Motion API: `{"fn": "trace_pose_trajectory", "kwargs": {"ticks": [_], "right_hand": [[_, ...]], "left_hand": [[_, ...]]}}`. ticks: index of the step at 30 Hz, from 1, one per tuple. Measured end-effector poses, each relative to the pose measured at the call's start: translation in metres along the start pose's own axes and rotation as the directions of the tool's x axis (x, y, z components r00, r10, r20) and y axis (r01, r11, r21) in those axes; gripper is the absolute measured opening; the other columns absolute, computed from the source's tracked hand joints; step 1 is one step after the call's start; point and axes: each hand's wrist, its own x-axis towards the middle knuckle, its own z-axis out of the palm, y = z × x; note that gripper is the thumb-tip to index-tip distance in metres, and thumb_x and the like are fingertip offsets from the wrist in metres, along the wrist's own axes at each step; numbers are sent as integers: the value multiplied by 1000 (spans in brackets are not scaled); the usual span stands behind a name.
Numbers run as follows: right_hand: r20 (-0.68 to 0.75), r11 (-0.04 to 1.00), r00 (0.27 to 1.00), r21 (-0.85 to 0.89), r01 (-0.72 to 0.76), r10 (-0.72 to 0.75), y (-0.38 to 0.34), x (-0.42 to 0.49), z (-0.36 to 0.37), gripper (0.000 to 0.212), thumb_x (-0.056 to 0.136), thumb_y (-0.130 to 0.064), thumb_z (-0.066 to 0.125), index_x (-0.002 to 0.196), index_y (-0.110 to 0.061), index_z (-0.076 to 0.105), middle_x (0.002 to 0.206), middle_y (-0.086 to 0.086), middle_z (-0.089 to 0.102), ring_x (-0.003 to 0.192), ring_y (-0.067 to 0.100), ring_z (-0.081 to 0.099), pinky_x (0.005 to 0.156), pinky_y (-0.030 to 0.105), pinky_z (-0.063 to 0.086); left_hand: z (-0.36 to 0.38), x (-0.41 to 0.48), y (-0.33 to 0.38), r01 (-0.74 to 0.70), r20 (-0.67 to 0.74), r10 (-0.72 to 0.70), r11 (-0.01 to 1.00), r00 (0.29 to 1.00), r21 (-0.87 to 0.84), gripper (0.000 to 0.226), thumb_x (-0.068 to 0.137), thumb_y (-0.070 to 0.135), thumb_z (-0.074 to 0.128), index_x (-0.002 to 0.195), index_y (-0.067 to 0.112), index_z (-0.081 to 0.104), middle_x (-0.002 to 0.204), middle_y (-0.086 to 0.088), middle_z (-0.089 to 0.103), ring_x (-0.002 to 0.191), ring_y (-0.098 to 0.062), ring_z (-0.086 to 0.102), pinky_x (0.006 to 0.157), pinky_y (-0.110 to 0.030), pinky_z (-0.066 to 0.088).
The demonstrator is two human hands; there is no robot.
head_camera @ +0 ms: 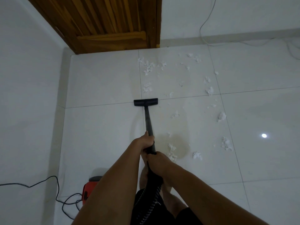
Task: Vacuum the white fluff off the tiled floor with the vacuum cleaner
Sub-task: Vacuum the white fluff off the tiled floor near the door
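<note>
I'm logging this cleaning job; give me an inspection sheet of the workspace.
Surface: tiled floor, white, glossy.
Job's things: white fluff scattered ahead and right of the nozzle; red vacuum body at lower left.
Clutter: nothing seen.
Hands: left hand and right hand both grip the wand, left further forward.
Cables: black cable loops beside the vacuum body; pale cable hangs down the far wall.
Surroundings: wooden door, white walls.

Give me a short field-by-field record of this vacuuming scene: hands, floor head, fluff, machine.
left hand: grips the wand, farther forward
right hand: grips the wand's rear end by the hose
floor head: on the tiled floor, across a grout line
white fluff: scattered ahead and right of the floor head
vacuum body: red, lower left, black cord beside it
</note>
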Motion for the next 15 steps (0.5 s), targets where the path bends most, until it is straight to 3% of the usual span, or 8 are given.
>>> {"fn": "trace_pose_trajectory", "kwargs": {"ticks": [3,6,15], "right_hand": [[11,999,1000,-27,-28,29,-12,15,-3,45,106,-7,38,152,-3,38,77,5,51,40,10,54,27,11,33],[11,999,999,-12,-38,38,-24,27,-4,47,105,-7,38,152,-4,37,77,7,52,24,0,48,27,12,34],[-4,998,999,59,-37,37,-55,53,-7,46,104,-5,39,150,-4,37,76,8,48,20,-1,43,26,11,32]], "left_hand": [[-8,-16,18,0,-6,0,999,1000,35,80,87,38,36,155,36,-4,153,-13,38,136,-33,43,111,-48,38],[-20,-16,30,2,-4,-2,999,1000,44,75,92,36,35,155,37,-6,153,-13,39,134,-33,44,111,-48,39],[-48,-4,55,2,1,-2,1000,1000,14,72,96,38,34,154,40,-8,156,-9,31,132,-36,44,108,-52,40]]}}
